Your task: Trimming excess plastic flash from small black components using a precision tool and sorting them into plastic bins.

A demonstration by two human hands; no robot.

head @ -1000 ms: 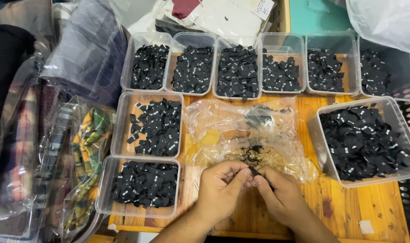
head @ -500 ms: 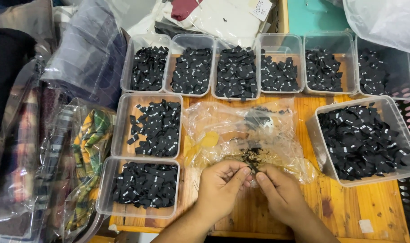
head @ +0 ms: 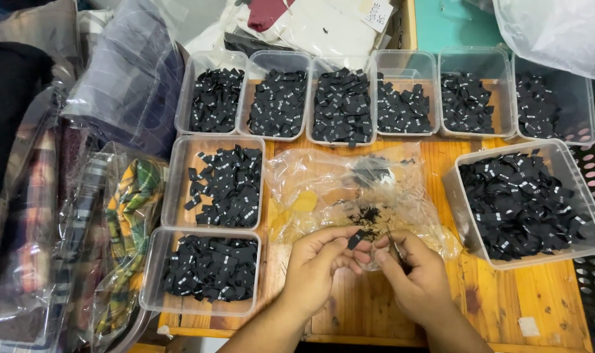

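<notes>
Far left lie bagged plaid fabrics [head: 124, 216], their folds blurred under shiny plastic. Next come clear tubs [head: 212, 189] of small black labels. My left hand [head: 317, 265] pinches one small black label [head: 356, 239] between thumb and fingertips, just above the bench [head: 506, 301] and at the near edge of the crumpled clear bag [head: 349, 189]. It looks feather-light, soft and floppy, so I judge it best held by its edge with a light pinch. My right hand [head: 412, 274] is curled shut beside it; something thin may sit in its fingers, but I cannot tell what. To the right stands a big tub [head: 526, 202] of labels, cut off at the frame's edge.
</notes>
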